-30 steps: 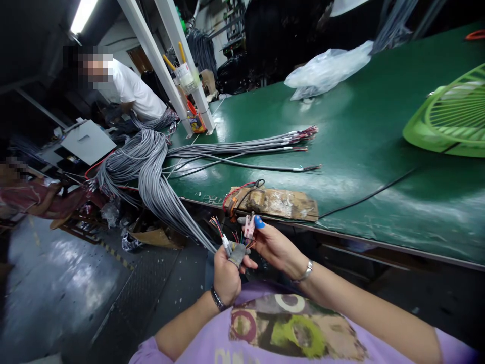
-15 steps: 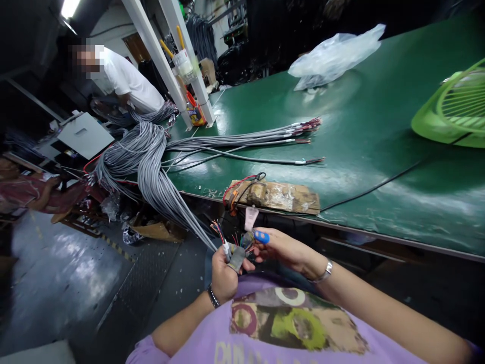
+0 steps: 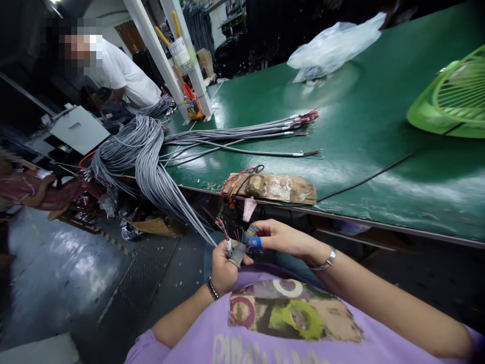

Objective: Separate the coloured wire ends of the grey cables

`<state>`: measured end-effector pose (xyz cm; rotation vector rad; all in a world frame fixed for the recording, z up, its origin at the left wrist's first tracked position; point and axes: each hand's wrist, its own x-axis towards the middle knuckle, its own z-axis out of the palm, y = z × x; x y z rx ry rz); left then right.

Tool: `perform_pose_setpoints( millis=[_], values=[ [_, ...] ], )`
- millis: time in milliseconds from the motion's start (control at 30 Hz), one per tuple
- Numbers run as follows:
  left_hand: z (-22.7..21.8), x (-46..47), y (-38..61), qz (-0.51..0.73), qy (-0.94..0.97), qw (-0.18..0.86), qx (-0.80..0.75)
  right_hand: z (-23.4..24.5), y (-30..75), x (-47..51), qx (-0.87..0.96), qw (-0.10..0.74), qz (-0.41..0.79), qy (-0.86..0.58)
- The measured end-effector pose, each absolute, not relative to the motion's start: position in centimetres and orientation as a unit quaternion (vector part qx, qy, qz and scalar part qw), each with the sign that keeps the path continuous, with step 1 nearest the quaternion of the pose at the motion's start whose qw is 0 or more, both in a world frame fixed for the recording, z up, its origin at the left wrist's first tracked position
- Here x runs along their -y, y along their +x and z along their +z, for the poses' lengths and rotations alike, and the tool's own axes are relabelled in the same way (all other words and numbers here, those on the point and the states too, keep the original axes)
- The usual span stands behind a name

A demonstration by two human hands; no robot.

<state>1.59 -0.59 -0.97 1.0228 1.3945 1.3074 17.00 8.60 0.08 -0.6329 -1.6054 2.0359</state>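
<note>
Close to my body, my left hand (image 3: 223,270) is closed around the end of a grey cable (image 3: 202,230). Coloured wires (image 3: 222,225) fan out above a white collar at the cable's end. Grey wrapping covers the left thumb. My right hand (image 3: 280,238) pinches at thin wires just to the right of the left thumb. It wears a grey wrap and a blue band (image 3: 255,242) on its fingers. The wire tips between the two hands are too small to make out clearly. The held cable runs back to a large grey cable bundle (image 3: 149,156) draped over the table edge.
On the green table (image 3: 364,167) lie stripped cable ends (image 3: 306,119), a taped wooden block (image 3: 282,188) with red and black leads, a clear plastic bag (image 3: 337,45) and a green fan (image 3: 450,101). White posts (image 3: 151,50) stand at the left. A co-worker in a white shirt (image 3: 125,68) bends over cables beyond.
The right hand has shifted slightly left and turned, bringing its fingers closer to the left thumb. The left hand keeps its hold on the cable. The view has tilted down slightly.
</note>
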Motion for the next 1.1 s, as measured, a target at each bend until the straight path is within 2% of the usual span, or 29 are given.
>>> perform_pose_setpoints(
  millis=[533, 767, 1100],
  values=[
    [0.4, 1.0, 1.2, 0.451, 0.488, 0.511, -0.545, 1.0, 15.9, -7.2, 0.584, 0.262, 0.711, -0.292],
    [-1.3, 0.9, 1.1, 0.529, 0.426, 0.478, -0.557, 1.0, 16.6, -6.8, 0.537, 0.272, 0.732, -0.319],
    [-1.7, 0.6, 1.5, 0.561, 0.410, 0.469, -0.545, 0.2, 15.4, -6.3, 0.507, 0.295, 0.752, -0.301]
  ],
)
